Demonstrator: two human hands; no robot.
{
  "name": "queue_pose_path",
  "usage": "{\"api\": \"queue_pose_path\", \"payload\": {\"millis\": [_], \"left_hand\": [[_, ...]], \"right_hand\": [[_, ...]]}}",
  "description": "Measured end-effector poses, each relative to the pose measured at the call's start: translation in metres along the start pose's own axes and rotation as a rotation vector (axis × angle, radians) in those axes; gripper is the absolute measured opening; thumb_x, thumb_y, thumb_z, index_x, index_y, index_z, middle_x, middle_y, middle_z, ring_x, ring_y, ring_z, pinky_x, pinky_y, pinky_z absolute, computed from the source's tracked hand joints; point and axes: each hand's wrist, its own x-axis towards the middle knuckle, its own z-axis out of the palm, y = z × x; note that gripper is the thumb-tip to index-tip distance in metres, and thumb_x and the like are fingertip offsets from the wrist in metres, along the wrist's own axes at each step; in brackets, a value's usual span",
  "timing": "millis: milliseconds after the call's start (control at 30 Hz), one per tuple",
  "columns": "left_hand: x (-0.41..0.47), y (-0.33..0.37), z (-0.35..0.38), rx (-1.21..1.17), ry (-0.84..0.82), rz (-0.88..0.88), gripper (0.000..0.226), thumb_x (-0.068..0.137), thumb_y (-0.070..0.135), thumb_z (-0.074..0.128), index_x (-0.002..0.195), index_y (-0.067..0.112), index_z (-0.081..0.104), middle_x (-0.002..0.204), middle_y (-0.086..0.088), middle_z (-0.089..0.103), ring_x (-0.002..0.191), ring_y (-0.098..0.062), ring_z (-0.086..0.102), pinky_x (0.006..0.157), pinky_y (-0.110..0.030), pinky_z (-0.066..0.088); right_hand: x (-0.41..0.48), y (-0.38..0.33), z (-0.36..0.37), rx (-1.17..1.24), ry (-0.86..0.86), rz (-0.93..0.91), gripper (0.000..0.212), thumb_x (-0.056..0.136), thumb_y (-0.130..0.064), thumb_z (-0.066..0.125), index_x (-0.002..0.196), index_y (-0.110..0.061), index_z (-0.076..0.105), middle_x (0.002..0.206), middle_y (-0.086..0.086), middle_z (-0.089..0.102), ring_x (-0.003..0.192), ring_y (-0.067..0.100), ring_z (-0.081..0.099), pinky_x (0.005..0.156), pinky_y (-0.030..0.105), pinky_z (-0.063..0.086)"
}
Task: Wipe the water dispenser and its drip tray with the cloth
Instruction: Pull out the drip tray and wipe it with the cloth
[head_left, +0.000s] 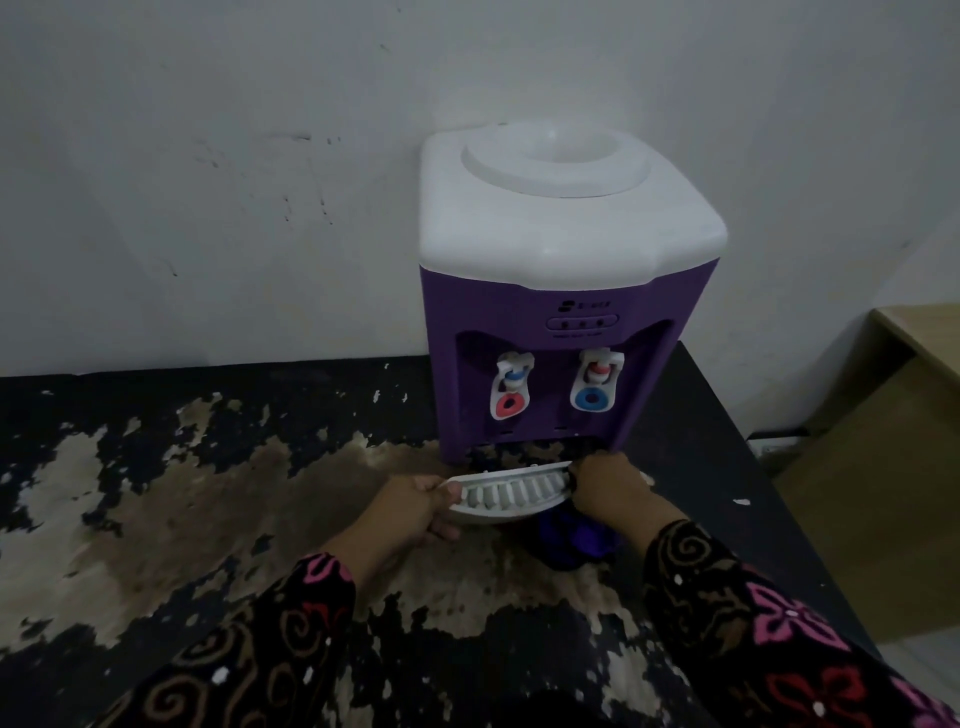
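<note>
A purple water dispenser (561, 291) with a white top stands against the wall on a worn black table. Its white slotted drip tray (511, 496) is out of the dispenser, just in front of its base. My left hand (410, 512) grips the tray's left end, thumb over the rim. My right hand (613, 491) holds the tray's right end. A dark blue-purple cloth (576, 540) lies bunched under my right hand and the tray; whether the hand also holds it is hidden.
The table top (208, 519) is black with large peeled brown and pale patches. Its right edge runs diagonally past the dispenser. A light wooden cabinet (893, 467) stands to the right, beyond the table. The white wall is directly behind.
</note>
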Motion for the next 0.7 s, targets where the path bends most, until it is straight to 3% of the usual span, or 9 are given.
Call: {"api": "queue_pose_path", "payload": {"millis": [267, 300, 367, 433, 467, 533, 600, 667, 700], "left_hand": [[-0.007, 0.003, 0.004, 0.05, -0.013, 0.033, 0.025, 0.094, 0.017, 0.051, 0.112, 0.003, 0.063, 0.084, -0.006, 0.065, 0.056, -0.01, 0.061, 0.048, -0.015, 0.048], [-0.008, 0.002, 0.004, 0.062, -0.019, 0.033, 0.025, 0.094, 0.017, 0.051, 0.112, 0.004, 0.063, 0.085, -0.006, 0.065, 0.059, -0.01, 0.061, 0.051, -0.015, 0.049], [-0.008, 0.0, 0.002, 0.082, -0.025, 0.036, 0.025, 0.093, 0.017, 0.052, 0.112, 0.006, 0.063, 0.087, -0.004, 0.066, 0.06, -0.009, 0.062, 0.053, -0.015, 0.05], [-0.008, -0.002, 0.002, 0.085, -0.02, 0.039, 0.025, 0.094, 0.017, 0.052, 0.113, 0.007, 0.063, 0.087, -0.003, 0.067, 0.059, -0.008, 0.063, 0.053, -0.015, 0.049], [-0.007, -0.001, 0.002, 0.091, -0.018, 0.041, 0.025, 0.094, 0.017, 0.052, 0.113, 0.007, 0.063, 0.088, -0.004, 0.067, 0.059, -0.009, 0.063, 0.052, -0.015, 0.049], [-0.007, 0.0, 0.002, 0.101, -0.012, 0.053, 0.024, 0.093, 0.017, 0.052, 0.112, 0.007, 0.064, 0.091, -0.006, 0.067, 0.059, -0.01, 0.063, 0.051, -0.014, 0.048], [-0.006, 0.003, 0.002, 0.104, -0.01, 0.045, 0.022, 0.093, 0.016, 0.052, 0.11, 0.007, 0.064, 0.089, -0.005, 0.066, 0.059, -0.009, 0.062, 0.048, -0.013, 0.047], [-0.006, 0.005, 0.003, 0.105, -0.001, 0.038, 0.022, 0.093, 0.015, 0.052, 0.11, 0.007, 0.063, 0.088, -0.005, 0.065, 0.058, -0.01, 0.061, 0.045, -0.012, 0.044], [-0.006, 0.005, 0.003, 0.112, 0.006, 0.039, 0.022, 0.093, 0.015, 0.052, 0.11, 0.007, 0.063, 0.089, -0.006, 0.065, 0.058, -0.01, 0.061, 0.045, -0.013, 0.044]], "right_hand": [[0.001, -0.007, -0.008, 0.313, -0.045, 0.121, 0.03, 0.094, -0.006, 0.037, 0.11, 0.005, 0.058, 0.12, 0.02, 0.059, 0.112, 0.032, 0.055, 0.093, 0.034, 0.042], [-0.001, -0.008, -0.008, 0.369, -0.062, 0.124, 0.031, 0.094, -0.004, 0.035, 0.113, 0.006, 0.057, 0.123, 0.021, 0.058, 0.112, 0.031, 0.055, 0.09, 0.031, 0.043], [0.004, -0.006, -0.006, 0.502, -0.068, 0.262, 0.031, 0.093, -0.002, 0.037, 0.117, 0.008, 0.055, 0.124, 0.025, 0.057, 0.093, 0.023, 0.06, 0.065, 0.02, 0.043], [0.01, 0.001, 0.001, 0.467, -0.012, 0.267, 0.032, 0.092, -0.006, 0.042, 0.119, 0.008, 0.054, 0.124, 0.026, 0.057, 0.083, 0.016, 0.06, 0.052, 0.015, 0.035], [0.01, 0.003, -0.002, 0.455, -0.027, 0.271, 0.033, 0.093, -0.008, 0.042, 0.121, 0.006, 0.054, 0.126, 0.023, 0.057, 0.095, 0.021, 0.062, 0.056, 0.017, 0.038], [0.006, 0.003, -0.003, 0.316, -0.125, 0.249, 0.033, 0.096, -0.011, 0.039, 0.124, -0.002, 0.052, 0.13, 0.016, 0.056, 0.118, 0.027, 0.054, 0.081, 0.024, 0.047], [0.003, 0.006, -0.001, 0.23, -0.061, 0.208, 0.034, 0.096, -0.009, 0.041, 0.128, -0.007, 0.05, 0.134, 0.013, 0.052, 0.123, 0.026, 0.049, 0.099, 0.031, 0.041], [0.002, 0.004, 0.007, 0.458, -0.015, 0.286, 0.036, 0.094, -0.011, 0.044, 0.13, -0.005, 0.047, 0.137, 0.017, 0.048, 0.126, 0.029, 0.047, 0.102, 0.034, 0.039], [-0.001, 0.003, 0.005, 0.734, 0.006, 0.401, 0.037, 0.095, -0.015, 0.044, 0.13, -0.003, 0.046, 0.136, 0.02, 0.048, 0.125, 0.031, 0.047, 0.102, 0.035, 0.04]]}}
